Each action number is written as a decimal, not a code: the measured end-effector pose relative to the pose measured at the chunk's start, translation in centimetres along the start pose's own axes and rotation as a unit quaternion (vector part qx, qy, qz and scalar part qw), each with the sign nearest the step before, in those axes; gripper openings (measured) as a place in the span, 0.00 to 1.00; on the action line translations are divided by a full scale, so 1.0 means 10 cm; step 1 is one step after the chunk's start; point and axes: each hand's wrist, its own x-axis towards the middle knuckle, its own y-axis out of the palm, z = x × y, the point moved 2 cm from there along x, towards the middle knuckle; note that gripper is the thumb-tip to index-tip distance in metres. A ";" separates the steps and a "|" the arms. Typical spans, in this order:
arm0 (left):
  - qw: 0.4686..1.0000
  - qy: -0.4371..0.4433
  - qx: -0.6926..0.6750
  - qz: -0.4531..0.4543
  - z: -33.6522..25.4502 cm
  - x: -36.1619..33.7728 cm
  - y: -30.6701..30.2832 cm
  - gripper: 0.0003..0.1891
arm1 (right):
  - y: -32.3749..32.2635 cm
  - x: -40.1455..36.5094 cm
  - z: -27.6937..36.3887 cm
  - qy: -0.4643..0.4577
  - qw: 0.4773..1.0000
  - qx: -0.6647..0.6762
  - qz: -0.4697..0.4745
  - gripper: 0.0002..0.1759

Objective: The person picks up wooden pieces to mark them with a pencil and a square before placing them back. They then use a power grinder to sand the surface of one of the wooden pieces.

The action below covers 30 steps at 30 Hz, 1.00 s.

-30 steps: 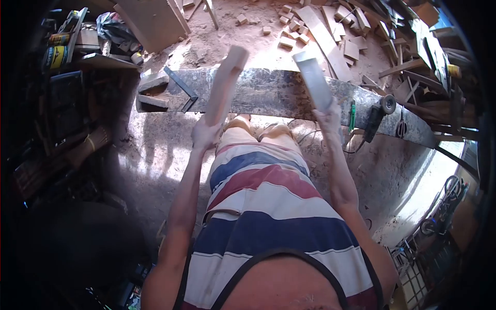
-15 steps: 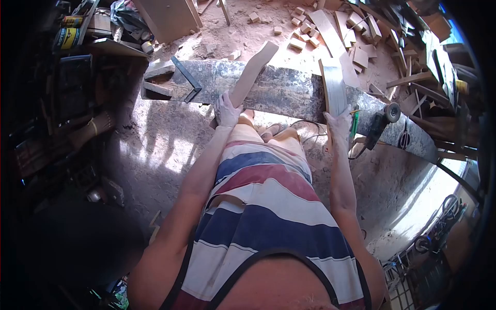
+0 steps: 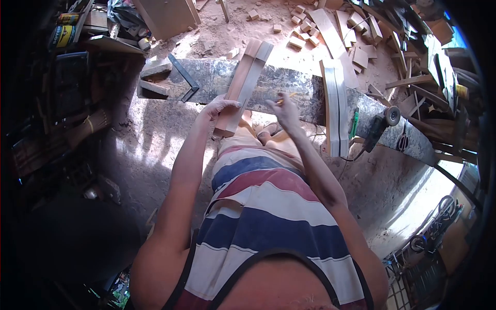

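Observation:
My left hand is closed round the lower part of a shaped wooden piece, which lies tilted across the worn bench. Between the two wooden pieces, my right hand is raised over the bench edge with a yellow pencil between its fingers. A second curved wooden piece rests across the bench to the right, touched by neither hand, with a dark gap or line along its length.
Right of the second piece are a green object and an angle grinder with a cord. A metal square lies at the bench's left. Small wood blocks and offcuts are scattered beyond the bench.
My right hand has left the right wooden piece and moved left. The piece in my left hand has turned, showing a different face, and its lower end is now visible.

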 end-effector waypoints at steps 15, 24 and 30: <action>0.991 0.004 -0.126 -0.049 0.35 0.12 -0.04 0.23 | 0.90 0.38 0.32 0.105 0.962 0.230 0.099 0.49; 0.990 -0.025 -0.140 0.001 0.35 0.16 -0.22 0.21 | 0.83 0.31 0.29 0.066 0.960 0.251 0.108 0.41; 0.991 -0.039 -0.130 0.003 0.34 0.15 -0.18 0.20 | 0.85 0.32 0.33 0.112 0.978 0.169 0.057 0.48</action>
